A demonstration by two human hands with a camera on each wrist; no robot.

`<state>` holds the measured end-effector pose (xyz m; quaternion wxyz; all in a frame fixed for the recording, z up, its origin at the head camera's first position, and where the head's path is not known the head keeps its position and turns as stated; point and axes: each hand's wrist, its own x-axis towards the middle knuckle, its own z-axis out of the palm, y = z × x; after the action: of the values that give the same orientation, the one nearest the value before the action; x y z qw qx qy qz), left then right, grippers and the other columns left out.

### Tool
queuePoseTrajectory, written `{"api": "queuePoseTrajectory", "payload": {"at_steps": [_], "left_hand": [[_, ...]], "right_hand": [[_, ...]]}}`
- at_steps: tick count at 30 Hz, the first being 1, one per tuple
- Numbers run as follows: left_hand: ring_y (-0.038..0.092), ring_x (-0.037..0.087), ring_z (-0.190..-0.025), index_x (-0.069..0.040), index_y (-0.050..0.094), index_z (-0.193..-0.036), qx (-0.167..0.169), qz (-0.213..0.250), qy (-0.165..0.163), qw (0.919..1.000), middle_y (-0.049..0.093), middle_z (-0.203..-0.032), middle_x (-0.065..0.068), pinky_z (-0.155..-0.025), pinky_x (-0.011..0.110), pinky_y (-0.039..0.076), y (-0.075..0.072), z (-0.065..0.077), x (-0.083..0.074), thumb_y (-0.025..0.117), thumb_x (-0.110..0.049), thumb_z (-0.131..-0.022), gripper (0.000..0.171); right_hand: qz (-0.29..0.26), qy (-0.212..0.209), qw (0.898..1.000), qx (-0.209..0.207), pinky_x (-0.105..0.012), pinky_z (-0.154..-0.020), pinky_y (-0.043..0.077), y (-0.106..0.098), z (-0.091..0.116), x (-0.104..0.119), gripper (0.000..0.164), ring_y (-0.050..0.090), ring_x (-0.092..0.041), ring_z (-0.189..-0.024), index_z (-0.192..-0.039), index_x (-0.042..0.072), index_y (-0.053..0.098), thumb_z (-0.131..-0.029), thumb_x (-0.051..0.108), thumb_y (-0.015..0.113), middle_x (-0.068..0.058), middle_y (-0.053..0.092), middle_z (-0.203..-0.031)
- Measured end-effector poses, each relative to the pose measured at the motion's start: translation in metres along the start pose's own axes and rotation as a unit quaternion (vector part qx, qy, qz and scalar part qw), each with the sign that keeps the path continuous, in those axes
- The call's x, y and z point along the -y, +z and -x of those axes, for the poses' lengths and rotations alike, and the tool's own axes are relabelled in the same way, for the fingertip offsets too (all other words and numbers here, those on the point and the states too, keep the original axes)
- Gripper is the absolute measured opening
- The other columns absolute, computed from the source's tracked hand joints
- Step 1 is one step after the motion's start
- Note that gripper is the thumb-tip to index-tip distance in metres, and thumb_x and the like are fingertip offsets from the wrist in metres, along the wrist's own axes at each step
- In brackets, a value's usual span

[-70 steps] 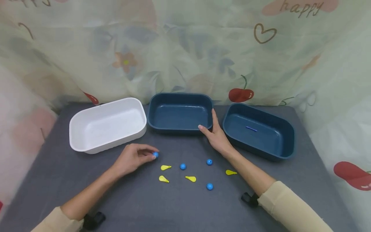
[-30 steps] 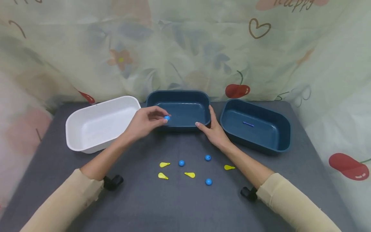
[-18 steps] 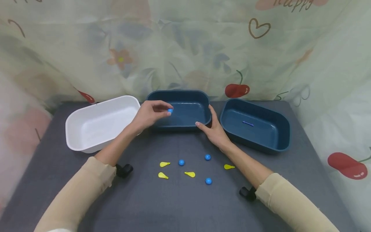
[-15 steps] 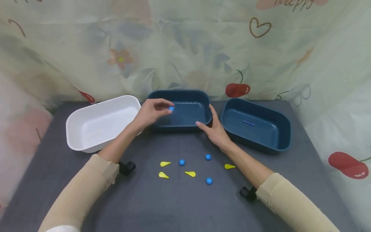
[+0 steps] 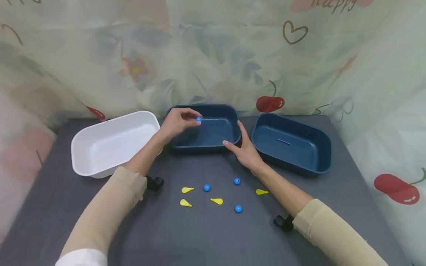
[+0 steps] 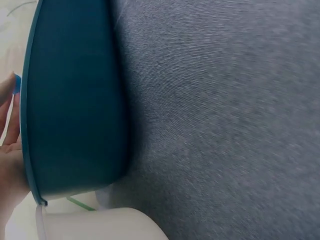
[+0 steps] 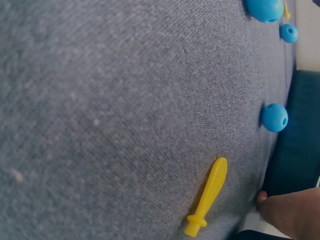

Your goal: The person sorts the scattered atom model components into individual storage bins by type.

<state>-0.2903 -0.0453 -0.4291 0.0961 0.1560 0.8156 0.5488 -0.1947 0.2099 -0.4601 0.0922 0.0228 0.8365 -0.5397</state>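
Observation:
My left hand (image 5: 179,121) pinches a blue bead (image 5: 199,119) between thumb and fingers, over the left part of the middle dark-blue tray (image 5: 217,133). In the left wrist view, the bead (image 6: 17,84) shows beyond the tray's rim, and part of the hand is hidden by its wall. At that tray's front right corner my right hand (image 5: 246,150) grips it, thumb at the front rim and fingers along the right side. Below the hands, blue beads (image 5: 207,188) and yellow teardrop-shaped pieces (image 5: 217,201) lie scattered on the grey cloth. One yellow piece (image 7: 210,195) lies near the right wrist camera.
A white tray (image 5: 114,171) stands to the left of the middle tray. On the right stands a second dark-blue tray (image 5: 307,157) with a small purple-blue stick (image 5: 283,141) in it. A patterned curtain (image 5: 213,55) hangs behind the trays.
My left hand has carried the bead from the cloth near the white tray up and rightward over the middle tray. The right hand keeps its place on the corner; the head view has shifted slightly.

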Motion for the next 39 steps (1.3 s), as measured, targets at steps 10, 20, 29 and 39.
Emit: {"api": "queuePoseTrajectory", "payload": {"at_steps": [10,20,29,39], "left_hand": [[0.066,0.020,-0.094,-0.006,0.073,-0.115,-0.017,0.003,-0.033,0.9993,0.072,-0.107,0.010,-0.089,0.036,0.052,0.005,-0.021,0.006,0.077,-0.014,-0.088,0.028],[0.064,0.021,-0.097,-0.007,0.074,-0.114,-0.021,-0.015,-0.076,0.9968,0.072,-0.107,0.011,-0.090,0.035,0.050,0.006,-0.030,0.018,0.078,-0.014,-0.087,0.028],[0.063,0.022,-0.095,-0.006,0.075,-0.111,-0.040,-0.033,-0.098,0.9938,0.071,-0.105,0.013,-0.087,0.034,0.049,0.013,-0.037,0.019,0.079,-0.012,-0.086,0.027],[0.059,0.020,-0.093,-0.008,0.077,-0.104,-0.020,-0.105,-0.130,0.9858,0.072,-0.102,0.009,-0.083,0.032,0.046,0.017,-0.038,0.022,0.082,-0.013,-0.082,0.023]], "right_hand": [[-0.004,0.007,1.000,-0.009,-0.055,-0.118,0.015,0.002,0.000,0.000,0.090,0.007,-0.022,-0.151,-0.158,0.040,0.002,-0.095,0.044,0.065,0.004,0.006,-0.166],[-0.006,-0.001,1.000,-0.006,-0.054,-0.117,0.021,0.002,0.001,-0.002,0.091,0.008,-0.020,-0.151,-0.158,0.042,0.002,-0.093,0.050,0.066,0.007,0.005,-0.166],[-0.011,-0.008,1.000,-0.003,-0.052,-0.115,0.027,0.001,-0.001,-0.004,0.092,0.011,-0.021,-0.151,-0.159,0.040,0.002,-0.093,0.052,0.065,0.008,0.004,-0.165],[-0.015,0.010,1.000,0.014,-0.053,-0.117,0.021,-0.002,0.013,0.022,0.088,0.004,-0.025,-0.152,-0.160,0.028,0.000,-0.099,0.033,0.063,-0.001,0.001,-0.166]]}}
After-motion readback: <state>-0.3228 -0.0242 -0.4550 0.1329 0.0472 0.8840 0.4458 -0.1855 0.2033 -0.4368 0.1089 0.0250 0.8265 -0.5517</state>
